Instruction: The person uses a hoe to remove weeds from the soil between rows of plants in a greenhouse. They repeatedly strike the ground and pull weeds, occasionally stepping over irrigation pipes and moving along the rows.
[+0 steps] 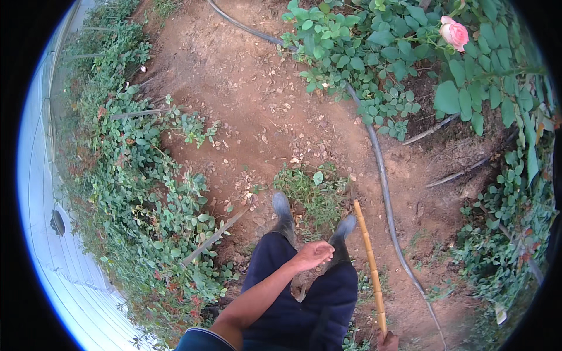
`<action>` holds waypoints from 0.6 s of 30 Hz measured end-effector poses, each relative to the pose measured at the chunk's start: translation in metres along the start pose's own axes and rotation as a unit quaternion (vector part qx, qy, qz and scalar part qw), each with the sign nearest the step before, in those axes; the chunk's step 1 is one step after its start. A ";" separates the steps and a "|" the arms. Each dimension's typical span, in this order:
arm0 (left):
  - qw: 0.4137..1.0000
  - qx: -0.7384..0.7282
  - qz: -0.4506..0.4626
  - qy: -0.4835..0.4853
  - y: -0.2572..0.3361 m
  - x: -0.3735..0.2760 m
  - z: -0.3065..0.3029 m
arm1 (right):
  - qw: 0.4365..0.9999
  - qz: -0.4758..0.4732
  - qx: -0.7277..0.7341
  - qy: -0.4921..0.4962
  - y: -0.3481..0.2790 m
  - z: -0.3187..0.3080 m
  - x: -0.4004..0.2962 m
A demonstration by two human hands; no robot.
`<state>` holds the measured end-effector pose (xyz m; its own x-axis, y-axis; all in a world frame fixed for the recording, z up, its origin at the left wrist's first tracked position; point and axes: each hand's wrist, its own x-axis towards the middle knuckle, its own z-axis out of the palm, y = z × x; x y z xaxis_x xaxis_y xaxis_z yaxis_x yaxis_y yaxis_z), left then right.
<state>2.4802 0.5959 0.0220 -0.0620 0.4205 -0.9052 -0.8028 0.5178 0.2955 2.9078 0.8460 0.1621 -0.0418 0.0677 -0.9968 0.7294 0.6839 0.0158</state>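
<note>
My right hand (388, 342), at the bottom edge, is closed around the lower end of a bamboo pole (370, 263). The pole points forward along the ground, its far tip beside my right rubber boot (345, 226). In front of my thighs hangs my left hand (314, 255), its fingers loosely curled; whether anything is in it cannot be told. A tuft of green weeds (314, 188) grows from the soil just ahead of both boots.
Leafy rose bushes (145, 175) line the left side, with wooden stakes (215, 237) leaning out. A black hose (381, 171) snakes over the dirt path (263, 109). At upper right, a pink rose (455, 34) tops more bushes, with further stakes (432, 129) below.
</note>
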 end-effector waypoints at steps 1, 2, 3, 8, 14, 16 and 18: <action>0.999 0.031 0.025 -0.021 -0.010 -0.003 0.014 | 0.994 -0.029 0.002 0.101 0.008 0.001 0.013; 0.998 0.054 0.037 -0.012 -0.025 -0.002 0.021 | 0.979 -0.058 0.005 0.197 -0.010 -0.015 0.024; 0.996 0.079 0.051 0.001 -0.041 -0.003 0.023 | 0.965 -0.098 0.016 0.244 -0.028 -0.042 0.045; 0.988 -0.042 0.059 0.137 -0.088 -0.013 0.029 | 0.924 -0.201 0.084 0.313 -0.178 -0.184 0.160; 0.972 -0.108 0.087 0.191 -0.161 -0.041 0.025 | 0.906 -0.295 0.140 0.268 -0.452 -0.310 0.287; 0.964 -0.165 0.075 0.193 -0.185 -0.034 0.026 | 0.905 -0.288 0.127 0.285 -0.510 -0.332 0.307; 0.959 -0.210 0.064 0.181 -0.197 -0.025 0.026 | 0.908 -0.266 0.108 0.304 -0.507 -0.308 0.348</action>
<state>2.6552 0.5027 -0.0052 -0.3163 0.1343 -0.9391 -0.9383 0.1018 0.3305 2.3135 0.7466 -0.1690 -0.7494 0.2033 -0.6302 0.6097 0.5829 -0.5371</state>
